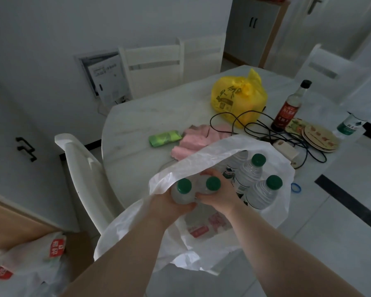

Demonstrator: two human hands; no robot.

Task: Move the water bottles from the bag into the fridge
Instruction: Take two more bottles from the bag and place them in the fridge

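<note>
Head, left hand (167,204), right hand (220,197) gripping bottles (183,195)

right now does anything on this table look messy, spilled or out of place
Nothing looks spilled or broken. What stands out is the black cables, sprawled in loose tangled loops over the table, with one crossing the pink cloth. The water bottles in the white bag sit caps up.

Bottles (250,172) half behind bag (212,155) rim
</note>
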